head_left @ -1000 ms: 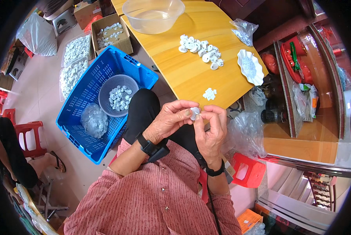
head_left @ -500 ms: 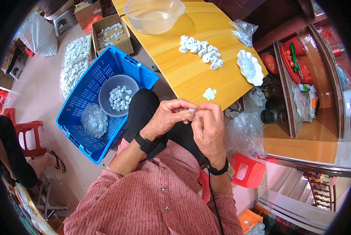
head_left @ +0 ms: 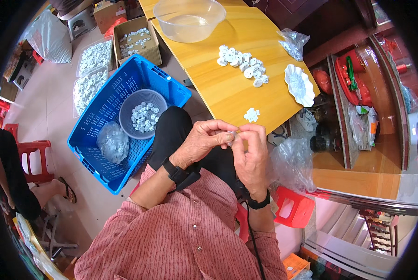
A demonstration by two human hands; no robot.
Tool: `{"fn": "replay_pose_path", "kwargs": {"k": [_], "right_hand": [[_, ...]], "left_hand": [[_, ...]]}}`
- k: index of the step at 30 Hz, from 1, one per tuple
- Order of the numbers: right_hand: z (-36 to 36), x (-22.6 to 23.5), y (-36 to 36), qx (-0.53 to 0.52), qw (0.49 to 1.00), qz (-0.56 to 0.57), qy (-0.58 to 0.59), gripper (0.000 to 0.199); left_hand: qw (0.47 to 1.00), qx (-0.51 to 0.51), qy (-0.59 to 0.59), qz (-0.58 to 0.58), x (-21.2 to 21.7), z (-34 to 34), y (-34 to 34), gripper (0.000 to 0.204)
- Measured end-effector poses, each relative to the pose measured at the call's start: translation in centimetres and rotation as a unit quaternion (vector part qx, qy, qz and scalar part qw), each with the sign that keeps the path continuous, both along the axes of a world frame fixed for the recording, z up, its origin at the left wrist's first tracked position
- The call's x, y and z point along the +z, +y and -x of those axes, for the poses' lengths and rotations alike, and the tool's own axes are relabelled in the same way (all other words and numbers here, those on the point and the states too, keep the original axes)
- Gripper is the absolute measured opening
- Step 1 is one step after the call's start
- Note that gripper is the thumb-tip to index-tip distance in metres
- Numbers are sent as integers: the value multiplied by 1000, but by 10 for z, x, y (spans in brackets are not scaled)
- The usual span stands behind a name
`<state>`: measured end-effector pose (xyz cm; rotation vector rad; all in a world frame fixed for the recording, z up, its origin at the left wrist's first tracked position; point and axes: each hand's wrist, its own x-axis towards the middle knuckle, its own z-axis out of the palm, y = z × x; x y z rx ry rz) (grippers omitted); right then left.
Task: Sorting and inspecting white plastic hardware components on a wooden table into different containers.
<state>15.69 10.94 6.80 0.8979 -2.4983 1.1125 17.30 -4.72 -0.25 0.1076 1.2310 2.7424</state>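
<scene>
Left hand (head_left: 200,142) and right hand (head_left: 252,161) pinch a small white piece (head_left: 231,139) between their fingertips, equally near; its long axis is hidden; white chips (head_left: 252,115) lie just beyond, at the table's (head_left: 213,88) near corner.

Consists of one small whitish piece (head_left: 232,136). Pinched between the fingertips of the left hand (head_left: 202,140) and the right hand (head_left: 252,156). Mostly covered by the grip; exposes only a narrow pale area, too little to determine outline or tilt.
</scene>
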Motion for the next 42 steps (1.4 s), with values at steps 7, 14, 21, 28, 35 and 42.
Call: {"fn": "replay_pose_path", "kwargs": {"k": [7, 14, 21, 28, 35, 42], "right_hand": [[1, -3, -2, -1, 998, 51, -28, 7], [3, -8, -3, -15, 995, 87, -54, 9], [4, -17, -2, -40, 993, 96, -56, 8], [-2, -23, 10, -38, 993, 46, -105, 8], [-1, -34, 19, -48, 993, 64, -92, 8], [9, -45, 34, -77, 990, 71, -93, 9]], "left_hand": [[1000, 1, -9, -21, 0, 1, -4, 26], [998, 1, -21, -64, 3, 0, -1, 26], [998, 30, -35, -46, 4, 1, -16, 26], [951, 279, -120, -65, -20, 8, -86, 26], [850, 455, -202, -174, -94, -3, -168, 17], [875, 423, -202, -121, -88, 4, -153, 20]]}}
